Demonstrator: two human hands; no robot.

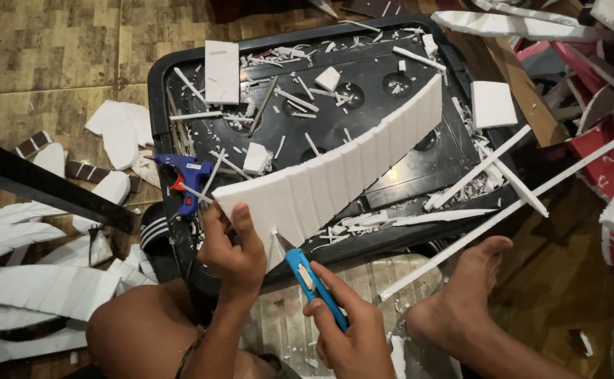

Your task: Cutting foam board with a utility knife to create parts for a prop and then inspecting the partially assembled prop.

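On the floor, across a black tray (163, 77), seen from above by a seated person.

Foam strip (342, 165): long, white, curved, scored with cross lines into segments. It runs from the lower left up to the right above the tray. Its lower end is gripped in the left hand (231, 245), thumb on the face, fingers behind.

Cutter (314, 286): blue handle, blade end up, tip just under the strip's lower edge, beside the left hand. The right hand (349, 333) is closed around the handle.

Glue gun (186, 175): blue with a red trigger, lying on the tray's left rim, just left of the held strip.

Tray contents: white foam slivers, thin sticks and small blocks (328, 78), scattered over round dimples. A flat rectangular piece (221, 70) leans near the top left.

Surroundings: a square foam piece (493, 104) by the tray's right edge; long foam sticks (503, 210) crossing the lower right corner; curved scored foam shapes (40, 288) stacked at the left; a dark bar (40, 186) lying diagonally over them; red-and-white offcuts (602, 154) at the right. The person's bare foot (472, 288) rests beside the tray, knee (138, 330) at the lower left.
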